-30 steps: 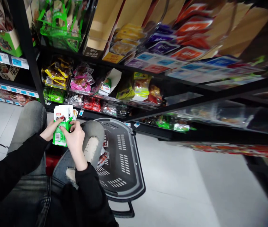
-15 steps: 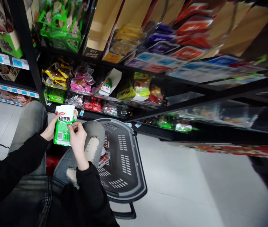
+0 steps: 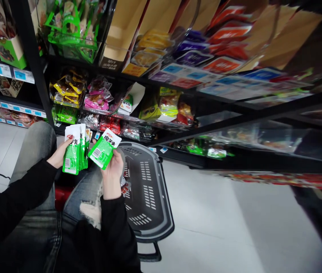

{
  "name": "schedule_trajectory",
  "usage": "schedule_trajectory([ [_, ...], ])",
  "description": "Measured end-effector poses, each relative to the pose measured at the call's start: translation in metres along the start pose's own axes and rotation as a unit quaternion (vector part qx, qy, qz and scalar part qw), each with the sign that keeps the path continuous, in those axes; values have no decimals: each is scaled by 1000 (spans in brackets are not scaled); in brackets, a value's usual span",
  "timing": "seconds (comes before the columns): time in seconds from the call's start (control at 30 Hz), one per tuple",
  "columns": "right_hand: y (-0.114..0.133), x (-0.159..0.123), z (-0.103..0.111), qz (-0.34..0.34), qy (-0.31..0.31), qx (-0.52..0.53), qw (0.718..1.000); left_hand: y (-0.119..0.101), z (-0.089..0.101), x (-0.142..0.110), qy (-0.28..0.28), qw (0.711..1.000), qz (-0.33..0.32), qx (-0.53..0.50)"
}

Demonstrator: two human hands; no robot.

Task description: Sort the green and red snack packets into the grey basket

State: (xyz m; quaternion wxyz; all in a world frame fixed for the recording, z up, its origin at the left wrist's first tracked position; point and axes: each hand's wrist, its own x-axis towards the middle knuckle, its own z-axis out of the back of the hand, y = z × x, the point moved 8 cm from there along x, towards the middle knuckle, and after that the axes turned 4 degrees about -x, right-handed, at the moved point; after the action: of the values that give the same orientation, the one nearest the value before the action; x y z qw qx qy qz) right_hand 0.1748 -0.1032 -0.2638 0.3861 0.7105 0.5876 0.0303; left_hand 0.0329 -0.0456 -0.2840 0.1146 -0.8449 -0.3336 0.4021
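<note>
My left hand (image 3: 59, 152) grips a fanned stack of green and white snack packets (image 3: 72, 159) above my knees, thumb on the front one. Its other fingers are hidden behind the stack. To the right, my right hand (image 3: 113, 168) pinches a single packet (image 3: 103, 151) of the same kind, tilted and apart from the stack. Both show dark printed characters and a barcode. Below and beside the right hand is a dark grey shopping basket (image 3: 165, 204) on the floor, with a few small packaged items (image 3: 126, 187) partly visible inside.
Shelves of bagged snacks run across the front, with yellow packs (image 3: 69, 88), pink packs (image 3: 97, 94) and an open white box (image 3: 136, 96) holding similar green and white packets. A black diagonal shelf bar (image 3: 206, 127) crosses at right. The basket's handle (image 3: 152, 258) sticks out toward me.
My right hand has drawn one packet off the stack and moved it to the right. The packets in my left hand are now fanned out, showing several edges.
</note>
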Motion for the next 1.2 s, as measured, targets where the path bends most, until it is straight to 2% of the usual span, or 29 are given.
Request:
schedule_trajectory([
  [0.07, 3, 2, 8, 21, -40, 18, 999, 0, 1, -1, -8, 1000, 3, 2],
  [0.13, 6, 2, 12, 35, -48, 36, 998, 1, 2, -1, -9, 1000, 6, 5],
  [0.3, 14, -5, 3, 52, 24, 93, 994, -1, 2, 1, 4, 1000, -9, 9],
  [0.43, 8, -7, -2, 13, 51, 85, 995, 0, 4, 1, -7, 1000, -2, 15],
  [0.6, 9, -2, 3, 42, 25, 35, 998, 0, 3, 0, -6, 1000, 0, 16],
  [0.73, 13, 2, 11, 92, -13, -83, 992, -1, 3, -1, -10, 1000, -1, 17],
  [0.83, 21, 2, 14, 151, -52, -194, 968, -1, 4, -2, -18, 1000, 3, 20],
  [1.0, 38, -7, 17, 271, -155, -299, 902, -1, 5, 0, -16, 1000, 3, 16],
  [1.07, 40, -11, 19, 295, -192, -319, 880, -2, 4, -1, -20, 1000, 1, 13],
  [1.2, 42, -13, 25, 308, -230, -349, 855, -5, 0, -4, -16, 1000, -8, 6],
])
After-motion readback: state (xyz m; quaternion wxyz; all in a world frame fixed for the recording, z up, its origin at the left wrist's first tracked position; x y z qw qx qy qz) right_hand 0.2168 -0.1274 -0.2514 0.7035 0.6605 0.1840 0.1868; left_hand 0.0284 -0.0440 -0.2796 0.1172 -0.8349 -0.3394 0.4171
